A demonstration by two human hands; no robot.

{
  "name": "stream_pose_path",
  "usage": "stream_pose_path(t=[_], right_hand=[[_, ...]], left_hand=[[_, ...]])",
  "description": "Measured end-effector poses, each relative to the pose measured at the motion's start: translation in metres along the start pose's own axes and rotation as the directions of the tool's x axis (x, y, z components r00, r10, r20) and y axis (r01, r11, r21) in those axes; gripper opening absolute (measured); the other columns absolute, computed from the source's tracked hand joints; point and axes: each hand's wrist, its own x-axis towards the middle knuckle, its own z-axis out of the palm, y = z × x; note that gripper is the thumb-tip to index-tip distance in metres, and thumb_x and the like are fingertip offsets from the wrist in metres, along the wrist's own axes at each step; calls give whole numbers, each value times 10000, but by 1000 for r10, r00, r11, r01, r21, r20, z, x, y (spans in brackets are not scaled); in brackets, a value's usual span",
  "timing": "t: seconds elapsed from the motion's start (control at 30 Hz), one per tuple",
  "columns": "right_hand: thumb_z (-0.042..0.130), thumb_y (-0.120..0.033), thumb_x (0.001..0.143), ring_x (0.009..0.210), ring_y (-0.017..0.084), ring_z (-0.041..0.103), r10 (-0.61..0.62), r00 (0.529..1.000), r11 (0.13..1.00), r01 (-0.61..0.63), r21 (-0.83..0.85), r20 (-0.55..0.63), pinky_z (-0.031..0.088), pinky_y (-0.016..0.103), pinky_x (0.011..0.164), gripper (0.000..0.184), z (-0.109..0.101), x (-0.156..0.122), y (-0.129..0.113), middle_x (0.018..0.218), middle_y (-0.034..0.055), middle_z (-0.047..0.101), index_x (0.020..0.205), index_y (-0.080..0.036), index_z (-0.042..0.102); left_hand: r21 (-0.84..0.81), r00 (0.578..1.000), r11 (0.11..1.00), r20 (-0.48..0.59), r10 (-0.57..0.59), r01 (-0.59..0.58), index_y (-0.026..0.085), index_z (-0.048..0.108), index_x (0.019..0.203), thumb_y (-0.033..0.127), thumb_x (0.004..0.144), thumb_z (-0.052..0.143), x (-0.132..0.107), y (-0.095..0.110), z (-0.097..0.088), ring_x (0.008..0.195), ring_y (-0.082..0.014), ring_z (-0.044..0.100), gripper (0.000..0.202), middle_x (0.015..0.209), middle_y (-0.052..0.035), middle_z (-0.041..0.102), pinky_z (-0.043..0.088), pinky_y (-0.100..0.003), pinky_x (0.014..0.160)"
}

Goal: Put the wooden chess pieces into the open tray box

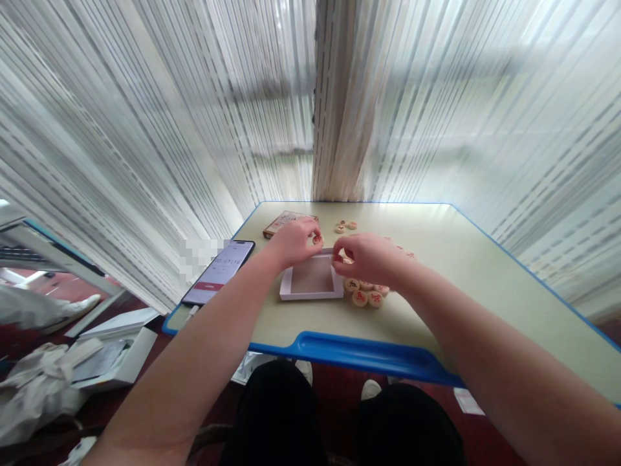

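Observation:
In the head view, my left hand (297, 241) is closed, thumb and forefinger pinching a round wooden Chinese chess piece (317, 239) with a red character. My right hand (361, 254) curls at the right rim of a shallow white box tray (313, 296), its fingers closed round what looks like another pale Chinese chess piece (346, 260), partly hidden. The tray's brown floor shows between my hands. Just right of the tray, below my right hand, several Chinese chess pieces (367, 296) sit packed together, with red or black characters.
Behind my left hand lies a printed box lid (286, 221). A few loose pieces (340, 228) are at the back, and more (406, 253) sit beyond my right forearm. A phone (220, 272) rests at the left of the blue-edged table (460, 239). Curtains hang behind.

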Motion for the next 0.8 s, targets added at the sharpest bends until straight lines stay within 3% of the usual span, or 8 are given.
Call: stream_pose_path(t=[0.1, 0.23, 0.37, 0.47, 0.63, 0.8], right_hand=[[527, -347, 771, 755, 203, 606, -42, 997, 999, 43, -25, 61, 391, 269, 618, 256, 7, -1, -15, 873, 60, 698, 943, -240, 683], [523, -383, 776, 783, 225, 610, -13, 995, 999, 16, -38, 97, 399, 280, 611, 280, 14, 2, -12, 893, 74, 690, 964, -242, 676], [521, -410, 785, 871, 223, 592, -56, 997, 998, 55, 27, 55, 423, 285, 704, 336, 15, 3, -3, 1004, 87, 655, 1027, -218, 652], [531, -378, 773, 891, 217, 583, -103, 994, 994, 101, 38, 47, 426, 281, 707, 329, 16, 2, -1, 1027, 86, 622, 1033, -213, 647], [526, -371, 771, 816, 205, 583, -83, 994, 996, 82, 18, 77, 412, 282, 648, 269, 21, 4, 1, 958, 77, 608, 956, -219, 649], [550, -392, 772, 878, 217, 577, -18, 1000, 998, 18, 59, 1, 432, 305, 720, 340, 24, 6, 5, 1002, 84, 613, 1051, -203, 597]], left_hand=[[19, 1000, 1000, 13, -12, 12, 146, 640, 813, 265, 769, 561, 0, 1, 3, 965, -211, 593, 149, 1028, -92, 634, 467, -337, 883], [56, 998, 997, 23, -52, 50, 150, 642, 815, 264, 784, 536, 1, 2, 5, 936, -212, 597, 158, 1012, -92, 631, 470, -336, 854], [87, 988, 992, 110, -105, 96, 152, 653, 802, 315, 767, 567, 1, 2, 3, 845, -226, 597, 188, 858, -80, 653, 471, -347, 784], [82, 984, 991, 133, -115, 104, 155, 662, 809, 333, 763, 577, 1, 3, -1, 836, -216, 592, 203, 851, -74, 661, 463, -328, 766], [69, 975, 990, 176, -134, 123, 156, 678, 840, 326, 763, 575, 0, 2, -3, 838, -205, 596, 213, 883, -72, 678, 457, -309, 762], [33, 974, 992, 192, -124, 120, 154, 680, 831, 366, 761, 579, 1, 0, -2, 835, -208, 603, 245, 865, -72, 685, 457, -307, 762]])
